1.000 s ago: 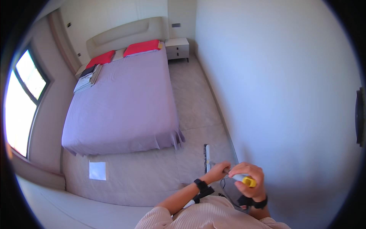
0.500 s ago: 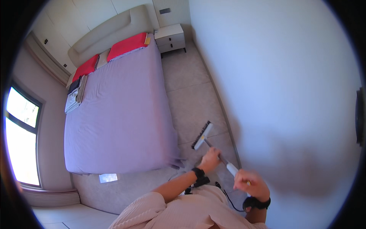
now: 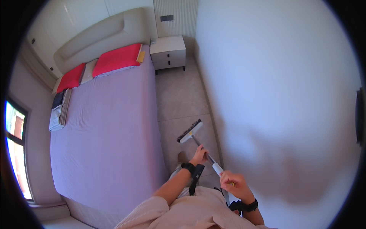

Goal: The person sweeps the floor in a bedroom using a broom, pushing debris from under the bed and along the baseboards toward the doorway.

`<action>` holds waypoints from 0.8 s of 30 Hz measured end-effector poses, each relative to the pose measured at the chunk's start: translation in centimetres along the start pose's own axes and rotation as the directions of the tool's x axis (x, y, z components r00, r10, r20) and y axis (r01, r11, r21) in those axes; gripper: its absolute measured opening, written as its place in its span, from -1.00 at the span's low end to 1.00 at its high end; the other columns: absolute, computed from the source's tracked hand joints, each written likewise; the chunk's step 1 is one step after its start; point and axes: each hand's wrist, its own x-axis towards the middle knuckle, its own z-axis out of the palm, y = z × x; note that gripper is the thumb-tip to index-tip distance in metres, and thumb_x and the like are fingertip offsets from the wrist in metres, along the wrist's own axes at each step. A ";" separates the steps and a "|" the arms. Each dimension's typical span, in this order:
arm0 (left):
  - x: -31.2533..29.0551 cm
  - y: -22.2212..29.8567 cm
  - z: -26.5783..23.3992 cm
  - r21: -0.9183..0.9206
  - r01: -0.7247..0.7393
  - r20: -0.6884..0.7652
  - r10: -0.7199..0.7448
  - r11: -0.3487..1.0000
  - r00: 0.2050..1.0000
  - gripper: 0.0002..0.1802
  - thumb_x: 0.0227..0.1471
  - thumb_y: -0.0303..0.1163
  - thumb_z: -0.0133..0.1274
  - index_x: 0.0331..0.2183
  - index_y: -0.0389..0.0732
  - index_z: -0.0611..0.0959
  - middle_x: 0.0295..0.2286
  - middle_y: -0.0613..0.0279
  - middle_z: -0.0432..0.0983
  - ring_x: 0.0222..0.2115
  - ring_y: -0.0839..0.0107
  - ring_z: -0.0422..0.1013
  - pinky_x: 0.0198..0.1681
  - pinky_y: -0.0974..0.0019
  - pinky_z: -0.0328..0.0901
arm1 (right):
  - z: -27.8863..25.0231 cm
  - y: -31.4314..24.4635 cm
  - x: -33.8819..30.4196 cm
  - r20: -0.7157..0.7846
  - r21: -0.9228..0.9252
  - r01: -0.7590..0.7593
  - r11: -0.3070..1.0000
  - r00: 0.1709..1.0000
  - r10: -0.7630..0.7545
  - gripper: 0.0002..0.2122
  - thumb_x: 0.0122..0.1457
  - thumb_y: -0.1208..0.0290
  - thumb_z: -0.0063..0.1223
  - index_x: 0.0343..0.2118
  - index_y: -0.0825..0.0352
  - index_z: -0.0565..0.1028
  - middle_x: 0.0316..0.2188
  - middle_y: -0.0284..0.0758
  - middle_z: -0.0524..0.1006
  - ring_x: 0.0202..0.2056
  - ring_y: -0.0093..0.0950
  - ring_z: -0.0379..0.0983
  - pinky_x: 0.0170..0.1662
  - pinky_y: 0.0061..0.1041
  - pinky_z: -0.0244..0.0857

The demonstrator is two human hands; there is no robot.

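With both hands I hold a long-handled brush (image 3: pixel 191 134), its white head edged with dark bristles and tilted above the floor. My left hand (image 3: pixel 199 154) is closed round the grey pole, a short way below the head. Farther down, my right hand (image 3: pixel 233 183) wraps the handle just behind a white sleeve on the pole. Both wrists wear black bands. The brush head lies between the bed's side and the white wall.
To the left stands a bed (image 3: pixel 106 126) with a lilac sheet, red pillows (image 3: pixel 117 60) and folded cloths (image 3: pixel 61 110). A two-drawer nightstand (image 3: pixel 167 51) is beyond the floor strip (image 3: pixel 179 95). A white wall (image 3: pixel 274 84) closes the right side; a window (image 3: pixel 17 149) is far left.
I have moved forward along the bed's side, so the nightstand and bed sit nearer. Both hands still hold the brush, which has shifted slightly left in view.
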 end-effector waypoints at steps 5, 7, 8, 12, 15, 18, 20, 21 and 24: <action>10.0 10.9 6.1 0.349 0.050 -0.079 -0.024 0.936 0.997 -0.45 -0.09 -0.45 -0.06 0.00 -0.01 0.23 -0.55 0.29 0.28 -0.59 0.47 0.30 -0.61 0.26 0.27 | -7.6 0.7 12.2 0.115 -0.038 -0.295 0.955 0.948 0.297 -0.95 -0.02 0.56 0.03 -0.52 0.33 0.39 -0.55 -0.38 0.40 -0.39 -0.42 0.31 0.02 -0.35 0.10; 15.1 13.7 4.9 0.471 0.136 -0.031 -0.138 0.871 0.990 -0.64 -0.06 -0.42 -0.08 -0.13 -0.05 0.40 -0.57 0.30 0.27 -0.65 0.46 0.25 -0.64 0.29 0.25 | -8.4 1.7 16.0 0.014 -0.490 -0.076 0.868 0.995 0.095 -0.91 -0.05 0.55 0.06 -0.45 0.34 0.41 -0.39 -0.31 0.42 -0.19 -0.30 0.29 0.09 -0.33 0.05; 17.2 15.1 4.5 0.470 0.138 -0.039 -0.136 0.872 0.990 -0.64 -0.06 -0.42 -0.08 -0.13 -0.05 0.40 -0.57 0.30 0.27 -0.65 0.46 0.25 -0.64 0.29 0.25 | -9.2 2.5 17.8 0.020 -0.631 -0.122 0.766 0.985 0.173 -0.75 -0.08 0.52 0.10 -0.28 0.35 0.40 -0.20 -0.20 0.40 0.00 -0.17 0.16 0.11 -0.26 0.02; 26.4 21.7 3.2 0.613 0.167 -0.100 -0.134 0.772 0.986 -0.86 -0.04 -0.41 -0.11 -0.35 -0.08 0.48 -0.57 0.34 0.27 -0.69 0.47 0.23 -0.62 0.31 0.26 | -13.4 8.8 26.0 -0.200 -0.623 -0.353 0.697 0.934 0.294 -0.48 -0.05 0.38 0.09 0.00 0.42 0.23 -0.12 -0.01 0.37 0.01 -0.04 0.18 0.05 -0.25 0.10; 33.5 24.0 4.1 0.646 0.045 -0.039 -0.025 0.762 0.999 -0.91 -0.03 -0.43 -0.12 -0.40 -0.09 0.47 -0.59 0.34 0.28 -0.65 0.45 0.28 -0.57 0.32 0.28 | -18.1 13.7 32.6 -0.092 -0.262 -0.671 0.694 0.733 0.674 -0.51 0.02 0.34 0.03 0.00 0.45 0.22 -0.17 0.02 0.41 -0.09 -0.11 0.32 -0.03 -0.35 0.19; 40.3 26.2 2.5 0.327 0.115 -0.080 -0.093 0.938 0.992 -0.96 -0.05 -0.46 -0.10 -0.45 -0.13 0.45 -0.60 0.31 0.30 -0.58 0.37 0.39 -0.55 0.34 0.30 | -21.1 19.2 37.9 -0.016 -0.126 -0.819 0.560 0.566 0.824 -0.55 0.04 0.38 -0.02 -0.02 0.48 0.24 -0.30 -0.05 0.47 -0.24 -0.26 0.44 -0.17 -0.38 0.28; 44.4 28.5 1.2 0.272 0.181 -0.121 -0.152 0.945 0.981 -0.96 -0.07 -0.49 -0.10 -0.47 -0.13 0.44 -0.60 0.30 0.32 -0.58 0.36 0.41 -0.54 0.34 0.30 | -21.7 23.3 41.9 -0.029 -0.044 -0.886 0.462 0.463 0.886 -0.57 0.02 0.38 -0.01 -0.06 0.49 0.25 -0.34 -0.08 0.48 -0.31 -0.27 0.46 -0.23 -0.37 0.30; 46.5 29.7 0.1 0.223 0.231 -0.133 -0.205 0.947 0.970 -0.95 -0.09 -0.51 -0.10 -0.49 -0.14 0.42 -0.60 0.28 0.34 -0.57 0.34 0.42 -0.54 0.34 0.31 | -21.5 25.4 43.9 -0.059 0.034 -0.930 0.366 0.363 0.930 -0.58 0.01 0.38 0.00 -0.09 0.50 0.26 -0.38 -0.12 0.49 -0.38 -0.28 0.47 -0.29 -0.35 0.32; 53.5 35.2 -5.0 0.328 0.222 -0.143 -0.185 0.918 0.972 -0.91 -0.12 -0.56 -0.12 -0.51 -0.13 0.41 -0.60 0.28 0.36 -0.57 0.34 0.43 -0.51 0.33 0.33 | -21.2 30.8 52.4 -0.243 -0.120 -0.867 0.483 0.498 0.833 -0.67 -0.02 0.31 0.07 -0.28 0.46 0.36 -0.48 -0.08 0.48 -0.51 -0.20 0.46 -0.41 -0.29 0.32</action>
